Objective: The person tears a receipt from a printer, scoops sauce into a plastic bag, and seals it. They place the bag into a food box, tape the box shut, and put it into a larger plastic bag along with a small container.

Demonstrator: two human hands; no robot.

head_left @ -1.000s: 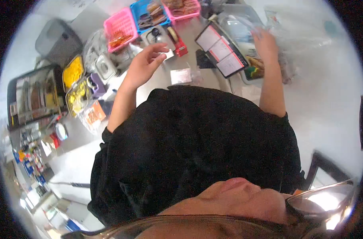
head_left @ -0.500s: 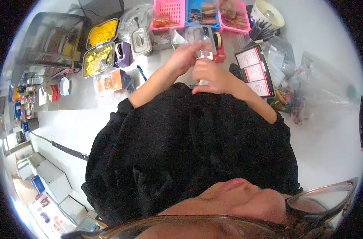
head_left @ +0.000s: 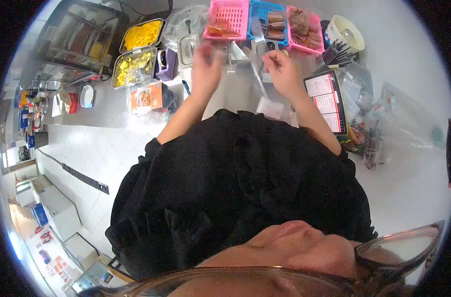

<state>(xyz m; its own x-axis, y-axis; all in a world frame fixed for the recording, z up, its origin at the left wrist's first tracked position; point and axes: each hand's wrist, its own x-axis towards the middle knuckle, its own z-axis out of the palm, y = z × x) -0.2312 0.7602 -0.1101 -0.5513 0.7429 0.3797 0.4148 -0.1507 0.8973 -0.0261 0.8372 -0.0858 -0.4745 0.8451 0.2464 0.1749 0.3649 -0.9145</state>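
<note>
My left hand (head_left: 208, 69) is raised over the counter beside the lidded steel container (head_left: 187, 48), its fingers smeared by motion. Opposite it, my right hand (head_left: 284, 74) has its fingers curled together in a pinch; what sits between them, if anything, is too small to make out. A long pale strip (head_left: 256, 74) slants between the two hands, close to the right fingertips. On the counter near my body lies a small white packet (head_left: 271, 107), partly clear at its edges.
Pink basket (head_left: 228, 20), blue basket (head_left: 268, 21) and second pink basket (head_left: 305, 29) line the back. Yellow food fills two trays (head_left: 142, 35) at left, near a purple tape dispenser (head_left: 167, 64). A tablet (head_left: 326, 101) and plastic bags (head_left: 408, 111) are at right.
My hands, together before over a small pale item, have moved apart: the left up and leftward, the right up and rightward. The white packet now shows on the counter between my arms.
</note>
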